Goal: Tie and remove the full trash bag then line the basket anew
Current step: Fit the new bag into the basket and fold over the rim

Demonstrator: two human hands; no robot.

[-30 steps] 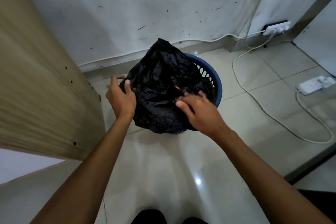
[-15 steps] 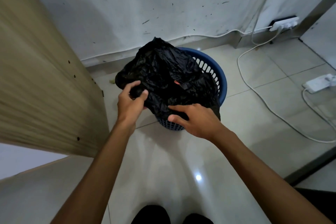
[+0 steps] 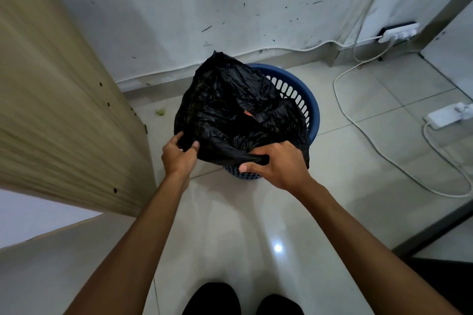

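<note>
Gathering the black trash bag (image 3: 230, 110) that sits in the blue basket (image 3: 311, 107), we pinch its rim with our left hand (image 3: 178, 158) and clutch a bunched part with our right hand (image 3: 279, 165). We should pull both parts together tightly, then knot.

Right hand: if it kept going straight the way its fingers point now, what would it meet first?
The right hand points left along the near rim, gripping a gathered fold of the black trash bag. Going straight on, it would probably first meet the left hand, which pinches the same bag; depth is uncertain.
</note>
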